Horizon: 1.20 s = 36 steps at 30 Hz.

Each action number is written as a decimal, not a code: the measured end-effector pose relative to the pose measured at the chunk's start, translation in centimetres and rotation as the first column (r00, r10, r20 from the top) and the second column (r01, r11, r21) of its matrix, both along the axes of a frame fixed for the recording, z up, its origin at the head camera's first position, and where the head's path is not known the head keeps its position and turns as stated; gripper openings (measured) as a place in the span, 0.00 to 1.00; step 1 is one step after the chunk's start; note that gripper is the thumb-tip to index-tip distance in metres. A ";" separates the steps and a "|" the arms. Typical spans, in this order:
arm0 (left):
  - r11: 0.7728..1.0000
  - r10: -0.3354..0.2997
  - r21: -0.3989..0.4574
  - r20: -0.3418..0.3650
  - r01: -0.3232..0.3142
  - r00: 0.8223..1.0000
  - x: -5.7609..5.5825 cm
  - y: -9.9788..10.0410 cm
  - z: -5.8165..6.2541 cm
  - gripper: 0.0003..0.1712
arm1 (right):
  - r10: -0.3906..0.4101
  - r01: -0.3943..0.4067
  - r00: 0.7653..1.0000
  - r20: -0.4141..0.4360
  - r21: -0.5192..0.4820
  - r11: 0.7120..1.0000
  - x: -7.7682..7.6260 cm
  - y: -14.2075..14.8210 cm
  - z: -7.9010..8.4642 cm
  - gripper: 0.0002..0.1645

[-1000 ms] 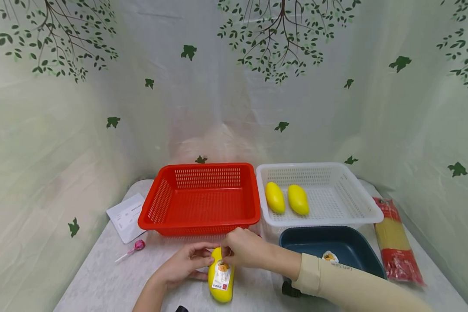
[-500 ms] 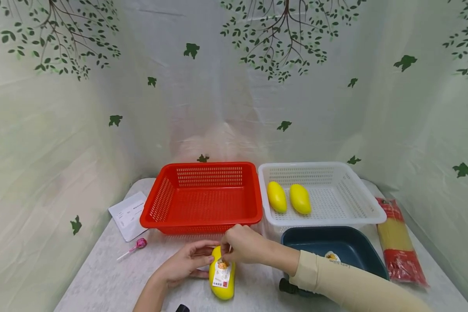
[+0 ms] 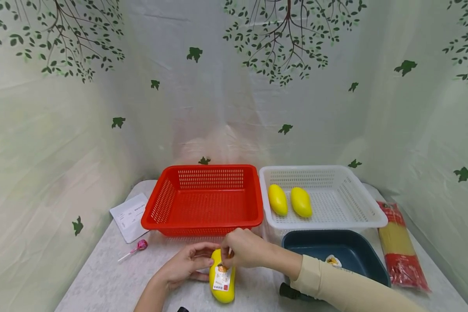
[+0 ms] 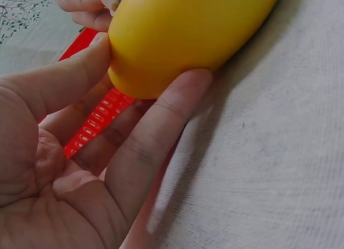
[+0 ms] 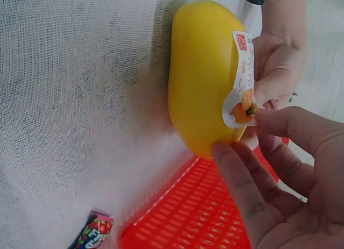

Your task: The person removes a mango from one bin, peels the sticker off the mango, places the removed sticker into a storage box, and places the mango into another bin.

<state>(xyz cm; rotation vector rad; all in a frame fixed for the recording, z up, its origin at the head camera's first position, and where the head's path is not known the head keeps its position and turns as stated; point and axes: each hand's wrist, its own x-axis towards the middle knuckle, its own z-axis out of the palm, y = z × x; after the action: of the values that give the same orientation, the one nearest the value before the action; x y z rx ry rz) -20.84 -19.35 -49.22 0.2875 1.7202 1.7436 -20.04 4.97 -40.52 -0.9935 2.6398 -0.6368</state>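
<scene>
A yellow toy mango [image 3: 222, 296] lies on the cloth, with a white label [image 5: 245, 71] stuck along it that bears an orange fruit picture and red print. My left hand [image 3: 187, 263] holds the mango's far end from the left. In the left wrist view, its fingers [image 4: 177, 95] press on the mango's side. From above, my right hand [image 3: 243, 249] pinches the upper edge of the label between thumb and forefinger. Seen from the right wrist, the thumb [image 5: 277, 121] lies over the label's fruit picture, and another fingertip touches the mango.
A red basket [image 3: 203, 226] stands behind the hands. Beside it, a white basket [image 3: 335, 223] contains two yellow mangoes [image 3: 301, 202]. A dark blue pan [image 3: 359, 247] with a sticker [image 3: 333, 261] sits under the right forearm. Noodle package [image 3: 399, 242], lollipop [image 3: 142, 245] and white card [image 3: 129, 219] lie around.
The right hand's fingers shift very slightly at the label's upper edge. The mango and left hand stay in place; the whole view moves a little with the head.
</scene>
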 end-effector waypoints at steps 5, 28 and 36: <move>1.000 -0.002 0.001 0.005 0.002 1.000 0.0 0.0 -0.2 0.29 | 0.006 -0.006 1.000 0.009 -0.001 1.000 0.1 0.2 0.0 0.11; 1.000 -0.009 0.010 0.006 0.009 1.000 0.0 -0.1 0.0 0.30 | -0.043 0.049 0.997 0.068 -0.083 0.995 -0.2 0.5 -0.8 0.05; 0.999 -0.017 0.039 0.010 0.017 1.000 0.1 -0.3 -0.2 0.29 | -0.012 0.015 0.999 0.035 -0.085 0.996 0.0 0.6 -1.1 0.04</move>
<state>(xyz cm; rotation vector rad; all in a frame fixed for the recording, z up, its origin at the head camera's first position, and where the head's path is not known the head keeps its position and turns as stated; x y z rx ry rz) -20.76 -19.60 -49.43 0.3094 1.6732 1.7653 -20.01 5.54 -41.58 -0.9795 2.6114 -0.7690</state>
